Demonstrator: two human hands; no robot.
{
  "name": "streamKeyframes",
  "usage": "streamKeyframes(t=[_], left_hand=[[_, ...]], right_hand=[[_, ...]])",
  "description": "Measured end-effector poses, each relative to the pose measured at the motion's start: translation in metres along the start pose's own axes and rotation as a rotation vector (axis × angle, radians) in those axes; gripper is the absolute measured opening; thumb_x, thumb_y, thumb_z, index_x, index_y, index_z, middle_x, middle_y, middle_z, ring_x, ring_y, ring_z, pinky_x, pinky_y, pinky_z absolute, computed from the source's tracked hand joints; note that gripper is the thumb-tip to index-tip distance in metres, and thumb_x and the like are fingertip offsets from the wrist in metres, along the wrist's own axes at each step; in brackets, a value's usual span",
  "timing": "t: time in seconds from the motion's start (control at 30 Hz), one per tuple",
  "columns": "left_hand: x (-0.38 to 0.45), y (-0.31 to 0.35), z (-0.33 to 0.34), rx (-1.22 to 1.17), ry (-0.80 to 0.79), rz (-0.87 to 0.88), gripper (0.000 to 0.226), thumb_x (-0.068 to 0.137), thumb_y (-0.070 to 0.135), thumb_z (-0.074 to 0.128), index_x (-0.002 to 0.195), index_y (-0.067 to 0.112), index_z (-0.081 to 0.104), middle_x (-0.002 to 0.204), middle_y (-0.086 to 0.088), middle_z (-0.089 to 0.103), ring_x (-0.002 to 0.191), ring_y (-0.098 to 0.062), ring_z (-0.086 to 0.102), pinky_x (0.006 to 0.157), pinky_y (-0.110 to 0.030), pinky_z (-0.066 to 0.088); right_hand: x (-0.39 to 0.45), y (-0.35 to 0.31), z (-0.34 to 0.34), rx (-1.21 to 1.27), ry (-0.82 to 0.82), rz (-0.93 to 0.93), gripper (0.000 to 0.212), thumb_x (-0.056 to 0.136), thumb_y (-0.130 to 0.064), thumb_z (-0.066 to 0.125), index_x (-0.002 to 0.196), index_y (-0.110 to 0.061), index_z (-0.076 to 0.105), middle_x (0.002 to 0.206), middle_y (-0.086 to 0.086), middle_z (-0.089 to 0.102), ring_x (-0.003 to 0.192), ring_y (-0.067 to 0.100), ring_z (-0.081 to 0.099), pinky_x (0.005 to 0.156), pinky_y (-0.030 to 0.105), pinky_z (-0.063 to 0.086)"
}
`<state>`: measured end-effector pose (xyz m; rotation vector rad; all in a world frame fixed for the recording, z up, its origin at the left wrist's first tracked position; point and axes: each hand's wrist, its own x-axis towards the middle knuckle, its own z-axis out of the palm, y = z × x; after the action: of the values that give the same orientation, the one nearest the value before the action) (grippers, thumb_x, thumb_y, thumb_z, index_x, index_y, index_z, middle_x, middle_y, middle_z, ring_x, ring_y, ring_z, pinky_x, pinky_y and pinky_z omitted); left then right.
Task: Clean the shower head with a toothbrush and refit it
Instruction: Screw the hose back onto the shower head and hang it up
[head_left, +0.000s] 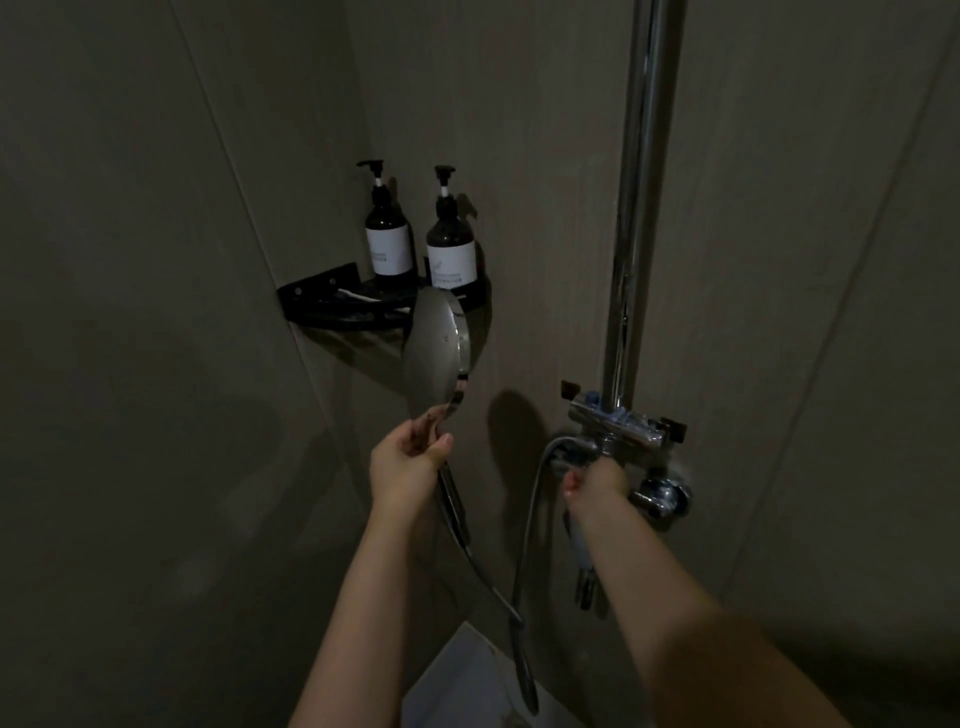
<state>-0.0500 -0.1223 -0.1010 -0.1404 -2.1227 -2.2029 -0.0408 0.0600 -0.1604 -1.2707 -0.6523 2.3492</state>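
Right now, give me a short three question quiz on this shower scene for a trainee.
1. True or false: the left hand holds the shower head by its handle.
2. How many pump bottles stand on the corner shelf? A one, B two, C three.
3. What is the right hand reaching to?

Key: 1 true. 2 B. 3 The mixer valve at the foot of the riser pipe, where the hose joins.

Held upright in left hand (408, 460): round chrome shower head (435, 353); behind it, black corner shelf (332, 299) carrying two dark pump bottles (388, 244); right hand (597, 480) under chrome mixer valve (623, 423).
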Motion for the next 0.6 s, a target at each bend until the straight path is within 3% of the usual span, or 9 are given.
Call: streamKeyframes(t=[0.1,0.2,0.33,0.5,0.6], left_hand=[[-0.002,-0.002,-0.003,0.009,0.013,-0.011,0.021,0.082,-0.007,0.062,0.078,0.014,0.062,0.073,0.001,0.060,0.060,0.002,0.058,0.067,-0.014,0.045],[-0.003,-0.005,-0.005,0.004,0.004,-0.027,0.017,0.082,-0.006,0.062,0.086,0.010,0.064,0.076,0.001,0.061,0.073,-0.011,0.056,0.073,-0.021,0.045],[-0.005,-0.006,-0.006,0.019,-0.005,-0.020,0.017,0.082,-0.006,0.062,0.086,0.011,0.064,0.076,0.003,0.062,0.073,-0.008,0.056,0.070,-0.017,0.044],[-0.009,-0.004,-0.012,0.012,-0.008,-0.008,0.031,0.082,-0.006,0.062,0.077,0.024,0.061,0.077,0.006,0.062,0.071,-0.003,0.056,0.067,-0.012,0.044],[-0.008,-0.002,-0.013,0.007,0.026,-0.004,0.031,0.081,-0.006,0.063,0.076,0.024,0.061,0.076,0.005,0.062,0.071,-0.003,0.056,0.067,-0.013,0.044]], right_hand=[[0.007,0.001,-0.006,0.157,-0.120,0.089,0.030,0.096,-0.013,0.028,0.070,-0.018,0.043,0.064,-0.002,0.035,0.051,0.007,0.029,0.030,0.005,0.027],[0.003,0.001,-0.012,0.262,-0.240,0.120,0.031,0.098,-0.017,0.024,0.071,-0.017,0.041,0.065,-0.001,0.032,0.052,0.006,0.026,0.030,0.005,0.025],[0.004,0.003,-0.017,0.328,-0.316,0.102,0.035,0.099,-0.017,0.020,0.070,-0.012,0.039,0.063,0.000,0.030,0.042,0.006,0.030,0.028,0.009,0.022],[0.009,0.006,-0.021,0.279,-0.198,0.099,0.032,0.099,-0.017,0.025,0.075,-0.010,0.045,0.065,0.003,0.043,0.050,0.009,0.040,0.029,0.009,0.031],[0.011,0.009,-0.035,-0.126,-0.023,-0.144,0.028,0.099,-0.018,0.035,0.073,-0.015,0.047,0.054,0.003,0.052,0.033,0.010,0.050,0.041,0.019,0.041]])
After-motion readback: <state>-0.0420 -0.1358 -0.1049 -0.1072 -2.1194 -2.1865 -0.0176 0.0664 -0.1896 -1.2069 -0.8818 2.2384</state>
